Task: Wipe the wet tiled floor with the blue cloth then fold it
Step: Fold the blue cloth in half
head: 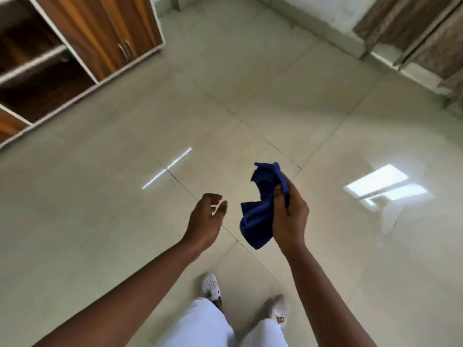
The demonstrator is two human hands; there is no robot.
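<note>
Two bare hands are held out above a pale tiled floor [250,83], which fills most of the head view; dark grout lines cross it diagonally and meet near the centre. Bright window reflections lie on the glossy tiles at 3 o'clock, and a thin streak of reflected light lies just left of centre. Whether the tiles are wet cannot be told from the shine alone.

A wooden cabinet [75,46] with white-edged open shelves and closed brown doors stands at 10 to 11 o'clock. Patterned brown curtains [426,33] hang at 1 to 2 o'clock, above a pale skirting.

White trouser legs [205,326] and two pale perforated shoes [211,286] appear at 6 o'clock, both shoes flat on the floor.

The blue cloth [260,211] hangs in the air just right of centre, clear of the floor. It is bunched, not folded. Its long axis runs roughly from 1 o'clock down to 7 o'clock: one ragged end points up and away from the person, the other end droops down toward the shoes.

The right hand [290,216] is closed around the cloth's middle, thumb pressed on the fabric. The left hand [208,216], at the cloth's 9 o'clock and near it but not touching, is loosely curled, fingers half open, and grasps nothing.
</note>
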